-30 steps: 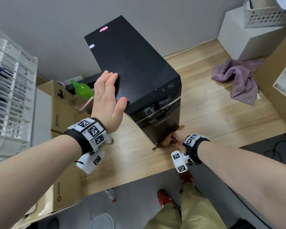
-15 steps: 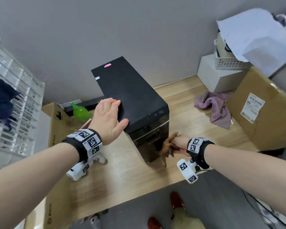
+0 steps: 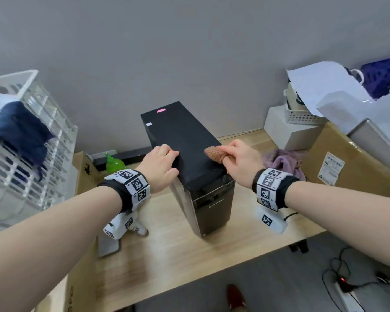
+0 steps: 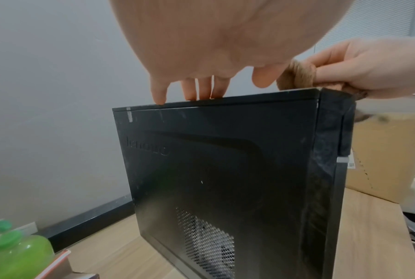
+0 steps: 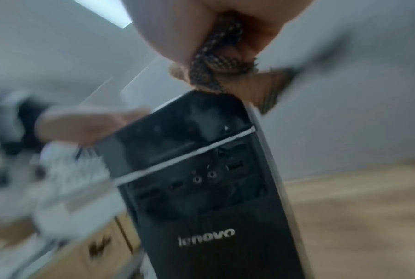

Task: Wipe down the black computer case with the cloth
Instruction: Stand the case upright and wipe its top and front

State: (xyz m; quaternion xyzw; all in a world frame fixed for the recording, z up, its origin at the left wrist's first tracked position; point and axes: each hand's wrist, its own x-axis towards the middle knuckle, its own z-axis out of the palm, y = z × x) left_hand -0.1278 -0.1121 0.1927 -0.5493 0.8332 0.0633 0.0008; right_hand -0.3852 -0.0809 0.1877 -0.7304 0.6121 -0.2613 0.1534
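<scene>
The black computer case (image 3: 189, 140) stands upright on the wooden table (image 3: 189, 262). My left hand (image 3: 160, 163) rests on the left edge of its top, fingertips (image 4: 158, 98) touching the top panel. My right hand (image 3: 236, 158) grips a bunched brown cloth (image 3: 214, 153) and holds it on the top's right edge, near the front. In the left wrist view the case's side panel (image 4: 225, 169) fills the frame, with the cloth (image 4: 297, 75) at the top corner. The right wrist view is blurred; it shows the cloth (image 5: 211, 64) above the case's front (image 5: 201, 207).
A green bottle (image 3: 114, 164) and a cardboard box (image 3: 83, 172) sit left of the case. A white wire rack (image 3: 20, 143) stands further left. A purple cloth (image 3: 284, 163), a large cardboard box (image 3: 347, 163) and a white box (image 3: 286, 129) are on the right.
My right hand has carried the brown cloth from the bottom front of the case up onto its top. The left hand stays on the top edge. The head view has lifted.
</scene>
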